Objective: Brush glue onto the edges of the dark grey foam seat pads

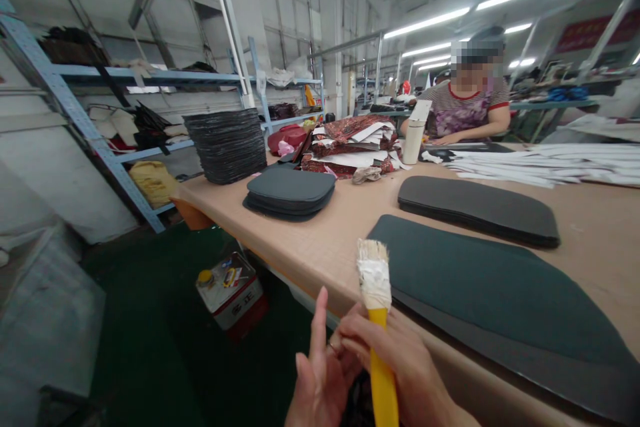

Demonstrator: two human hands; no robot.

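Observation:
A paintbrush (379, 280) with a yellow handle and pale, glue-caked bristles points up in my right hand (407, 353), whose fingers close around the handle. My left hand (323, 367) is just left of it, index finger and thumb raised; its other fingers meet the fingertips of my right hand and are partly hidden. The left hand appears to hold nothing. Beyond the brush, large dark green-grey sheets (475, 280) lie fanned along the table edge. A stack of smaller rounded dark panels (293, 187) lies farther left, and a long dark stack (475, 207) lies behind the sheets.
The tan-covered table (345, 233) also bears a tall black stack (227, 147), a red-patterned scrap pile (350, 143), a white bottle (414, 137) and white strips (545, 163). A co-worker (467, 93) leans at the far side. A metal can (233, 293) stands on the floor near blue shelving (100, 120).

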